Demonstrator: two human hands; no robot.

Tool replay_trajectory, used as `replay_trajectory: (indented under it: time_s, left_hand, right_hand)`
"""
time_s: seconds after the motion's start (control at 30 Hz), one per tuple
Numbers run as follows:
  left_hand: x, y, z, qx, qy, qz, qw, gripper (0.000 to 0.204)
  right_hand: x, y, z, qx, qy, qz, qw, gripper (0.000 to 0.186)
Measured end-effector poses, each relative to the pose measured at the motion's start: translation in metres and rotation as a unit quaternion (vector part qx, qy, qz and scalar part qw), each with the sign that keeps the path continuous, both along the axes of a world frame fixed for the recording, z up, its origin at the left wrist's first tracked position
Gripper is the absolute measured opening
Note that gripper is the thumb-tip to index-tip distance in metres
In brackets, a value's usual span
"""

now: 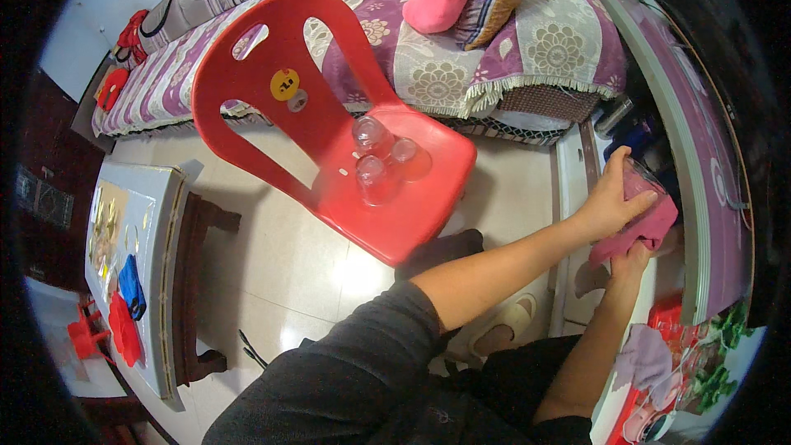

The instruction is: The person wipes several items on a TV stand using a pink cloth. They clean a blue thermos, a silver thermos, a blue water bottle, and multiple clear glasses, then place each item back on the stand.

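At the right, my left hand [611, 202] is closed around a clear glass [637, 180], fingers over its top and thumb along its near side. A pink cloth [657, 221] is bunched against the lower part of this glass. My right hand [632, 260] grips the cloth from below, its fingertips partly hidden in the folds. To the left, a red plastic chair [420, 222] holds several clear glass pieces: a larger glass [372, 135], another glass [373, 181] beside it, and a small round glass piece [404, 150].
A low table [156, 280] at the left bears blue and red cloth items. Behind the chair stands a sofa [437, 74] with a patterned cover and cushions. At the right edge are a cabinet [700, 198], a mauve cloth [645, 354] and a red tray [620, 420].
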State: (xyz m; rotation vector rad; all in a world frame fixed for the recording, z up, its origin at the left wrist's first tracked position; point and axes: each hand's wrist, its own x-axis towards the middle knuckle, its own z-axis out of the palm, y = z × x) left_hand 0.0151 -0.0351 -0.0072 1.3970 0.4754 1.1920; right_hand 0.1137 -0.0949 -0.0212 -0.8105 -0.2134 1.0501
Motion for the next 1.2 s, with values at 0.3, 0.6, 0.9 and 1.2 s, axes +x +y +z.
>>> replay_trajectory:
  time_s: [0.3,0.6,0.9,1.2]
  left_hand:
    - [0.002,0.004,0.0,0.012,0.009,-0.008,1.0,0.079]
    - [0.001,0.005,-0.001,0.0,0.018,-0.024,1.0,0.074]
    - [0.004,0.007,-0.01,0.008,0.064,0.078,0.995,0.075]
    - [-0.014,0.005,0.011,-0.122,0.03,-0.116,0.985,0.047]
  right_hand:
    - [0.046,-0.006,-0.061,0.068,-0.262,-0.01,0.963,0.048]
    - [-0.01,0.003,0.023,-0.016,0.122,0.026,0.992,0.046]
    - [-0.005,-0.004,-0.017,0.075,-0.218,0.038,0.972,0.044]
    - [-0.009,-0.001,0.002,0.159,-0.156,-0.003,0.975,0.05]
